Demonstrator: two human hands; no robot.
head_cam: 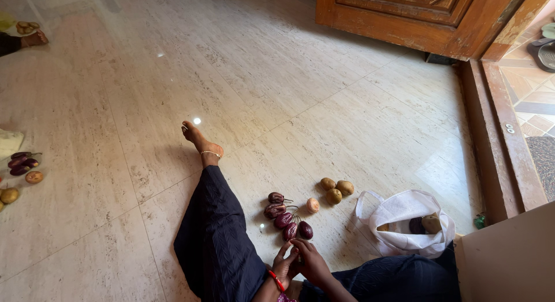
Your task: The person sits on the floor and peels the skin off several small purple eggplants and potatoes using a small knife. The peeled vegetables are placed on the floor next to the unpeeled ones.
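Pale tiled floor (347, 105) fills the view, carved wooden door (416, 16) at its far right edge. The person sits on it, dark-trousered leg (214, 232) stretched out, bare foot (199, 141) with an anklet. White cloth bag (404, 221) near the floor's right edge, some produce inside. Row of small purple eggplants (286, 215) lies in front of the hands; three potatoes (336, 190) just beyond, one paler piece (313, 205) between. Left hand (283, 264) and right hand (309, 258) meet at the nearest eggplant (304, 230), fingers curled close, probably touching it; a firm hold can't be told. More vegetables (20, 163) at the left edge.
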